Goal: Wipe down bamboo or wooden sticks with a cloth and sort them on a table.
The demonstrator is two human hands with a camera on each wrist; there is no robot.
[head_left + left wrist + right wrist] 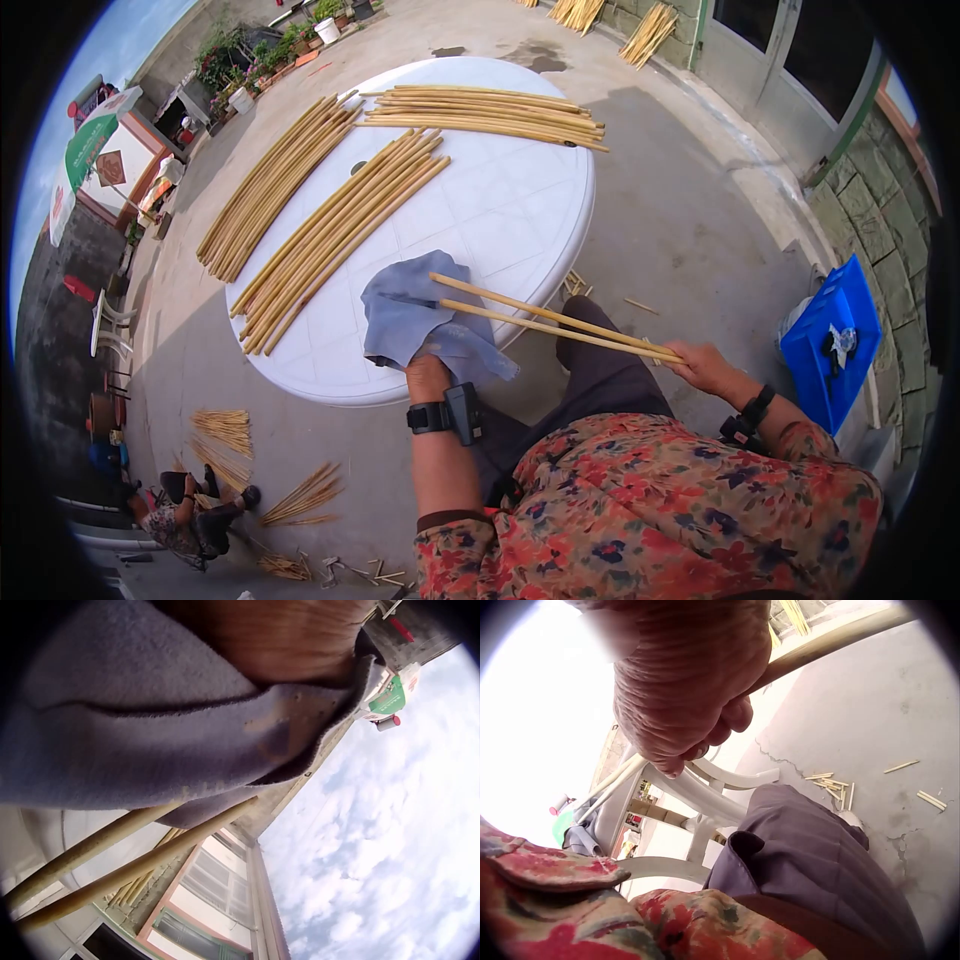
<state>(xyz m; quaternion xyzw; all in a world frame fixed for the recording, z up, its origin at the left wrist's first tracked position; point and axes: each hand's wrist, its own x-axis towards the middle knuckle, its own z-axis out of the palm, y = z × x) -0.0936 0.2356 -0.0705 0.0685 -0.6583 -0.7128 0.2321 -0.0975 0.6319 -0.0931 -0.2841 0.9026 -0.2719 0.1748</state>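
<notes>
Grey-blue cloth (410,325), one piece, drapes over the left hand (428,375); from my end I count two sticks (135,864) running between the hands, three groups of similar sticks beyond the left hand, and one blue container (855,320) to the right of the right hand (705,368). The groups lie on the one table (480,210): a left group (280,185), a near group (345,240) and a far group (480,112). The overlapping sticks defeat an exact count.

I see the hands well apart. The right fingers curl round the two sticks, clamping them; the left forearm reaches forward and its fingers are hidden by the cloth, so I cannot tell how they stand. Of the two sticks, one ends over the cloth and the other meets its dark fold.

The cloth looks soft, creased and frayed along its edge, with worn patches. The sticks are slender, round and straw-coloured. The table is white and rounded, with faint grid lines across its surface.
</notes>
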